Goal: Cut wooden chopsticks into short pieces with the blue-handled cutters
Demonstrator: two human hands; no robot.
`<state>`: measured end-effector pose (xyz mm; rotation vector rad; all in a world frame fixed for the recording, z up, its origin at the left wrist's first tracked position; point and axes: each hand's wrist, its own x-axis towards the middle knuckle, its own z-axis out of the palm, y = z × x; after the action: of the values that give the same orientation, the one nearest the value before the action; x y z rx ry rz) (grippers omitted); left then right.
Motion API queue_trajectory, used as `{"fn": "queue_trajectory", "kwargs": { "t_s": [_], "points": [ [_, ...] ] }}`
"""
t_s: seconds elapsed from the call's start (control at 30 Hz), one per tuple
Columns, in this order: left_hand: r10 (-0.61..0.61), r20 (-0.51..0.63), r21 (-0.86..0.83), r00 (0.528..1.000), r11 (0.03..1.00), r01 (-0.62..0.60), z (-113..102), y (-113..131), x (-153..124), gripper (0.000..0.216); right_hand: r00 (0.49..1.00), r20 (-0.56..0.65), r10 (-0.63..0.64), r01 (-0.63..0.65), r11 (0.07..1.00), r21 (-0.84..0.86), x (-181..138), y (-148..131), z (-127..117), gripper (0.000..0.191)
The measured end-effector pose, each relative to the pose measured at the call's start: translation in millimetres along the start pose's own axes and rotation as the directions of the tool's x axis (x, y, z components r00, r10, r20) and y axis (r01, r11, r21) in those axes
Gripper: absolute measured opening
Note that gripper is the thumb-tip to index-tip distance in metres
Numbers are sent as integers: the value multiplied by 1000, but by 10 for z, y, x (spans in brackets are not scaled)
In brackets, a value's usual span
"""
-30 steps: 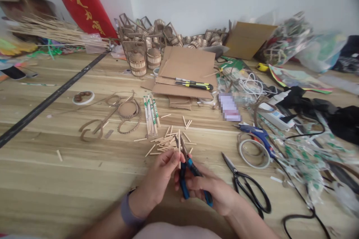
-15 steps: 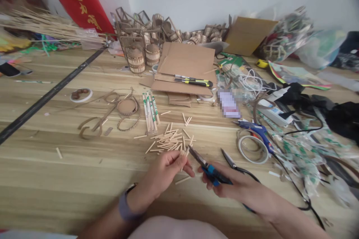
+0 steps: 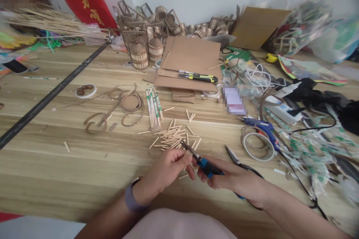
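My right hand (image 3: 232,179) is closed round blue-handled cutting pliers (image 3: 203,162), whose jaws point up and left toward my left hand. My left hand (image 3: 165,170) pinches a short wooden stick (image 3: 187,154) at its fingertips, right beside the plier jaws. A pile of cut wooden sticks (image 3: 174,138) lies on the wooden floor (image 3: 56,164) just beyond both hands. One loose stick (image 3: 183,176) lies under my hands.
Black scissors (image 3: 238,162), a tape roll (image 3: 258,146) and a blue glue gun (image 3: 262,127) lie to the right among cables. Wrapped chopsticks (image 3: 153,108), cardboard rings (image 3: 131,106), flat cardboard with utility knives (image 3: 196,77) and small woven baskets (image 3: 147,52) sit farther back.
A second ago the pliers stood upright on a longer stick. The right hand has since swung them down to the right, and the left hand now holds a short piece.
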<state>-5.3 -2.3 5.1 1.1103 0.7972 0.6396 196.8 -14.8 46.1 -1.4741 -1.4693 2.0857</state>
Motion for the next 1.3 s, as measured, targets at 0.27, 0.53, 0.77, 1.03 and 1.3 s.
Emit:
{"fn": "queue_trajectory", "kwargs": {
  "t_s": [0.27,0.53,0.77,1.03,1.3],
  "points": [
    [-39,-17,17,999,999,40,-5,-59,1,38,998,-57,-8,1,993,-117,30,-29,35,39],
    [-90,-68,-19,994,996,89,26,-22,-8,35,992,-87,-92,65,958,-279,83,8,71,30],
    [-102,-51,-43,994,994,99,14,-1,-11,40,968,-91,-233,183,909,-375,79,30,113,26],
    [-110,-59,-48,992,993,107,13,-5,-16,43,942,-83,-327,276,889,-365,113,65,129,32],
    [-75,-45,121,996,989,80,-26,-11,-26,39,969,-73,-237,197,914,-354,74,-6,118,25]
  ]
}}
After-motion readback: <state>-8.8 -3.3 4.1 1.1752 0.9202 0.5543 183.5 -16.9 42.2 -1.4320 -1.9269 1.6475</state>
